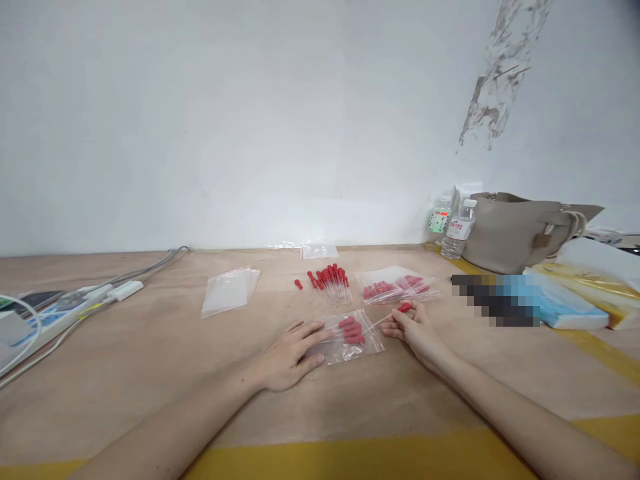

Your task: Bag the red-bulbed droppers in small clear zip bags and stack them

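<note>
Dropper (395, 313) pinched by right hand (413, 330), glass stem faint; left hand (290, 357) spread on bag (350, 343).

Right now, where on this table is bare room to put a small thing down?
Bare wood lies between the empty bags and the left hand, and along the near edge between both forearms. It is crowded in the middle: loose droppers, a filled bag, the bag under the left hand, the right hand.
</note>
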The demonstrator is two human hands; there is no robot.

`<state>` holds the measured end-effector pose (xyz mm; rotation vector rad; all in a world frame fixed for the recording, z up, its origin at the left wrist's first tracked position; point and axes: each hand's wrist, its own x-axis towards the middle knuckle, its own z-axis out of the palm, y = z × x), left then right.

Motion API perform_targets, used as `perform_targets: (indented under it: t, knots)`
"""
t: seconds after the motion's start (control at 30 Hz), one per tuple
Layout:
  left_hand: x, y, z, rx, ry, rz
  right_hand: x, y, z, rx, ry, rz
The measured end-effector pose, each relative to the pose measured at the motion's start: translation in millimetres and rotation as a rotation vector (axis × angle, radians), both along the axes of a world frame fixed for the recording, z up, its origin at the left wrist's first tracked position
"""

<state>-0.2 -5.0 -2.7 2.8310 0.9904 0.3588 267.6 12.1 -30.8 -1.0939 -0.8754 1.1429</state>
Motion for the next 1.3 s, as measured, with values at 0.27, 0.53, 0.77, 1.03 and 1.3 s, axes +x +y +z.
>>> perform_targets:
  t: [0.27,0.53,0.77,1.03,1.3]
  knots:
    - [-1.7,2.1,0.0,0.000,0.016,-0.028,5.0,-2.6,9.1,-0.012,-0.072,0.018]
    - [-2.8,2.1,1.7,-0.017,0.009,-0.020,8.8,-4.3,-0.6,-0.061,-0.348,0.330]
    - [-4.1,3.6,0.9,-0.039,0.026,-0.009,21.6,4.3,-0.6,0.078,-0.654,0.403]
    - [-2.7,4.2,0.5,-0.019,0.020,-0.027,4.5,-10.0,14.3,0.064,-0.636,0.532]
    - [-3.3,5.0,-0.8,-0.031,0.030,-0.010,-14.9,-9.6,11.3,0.204,-0.880,0.191]
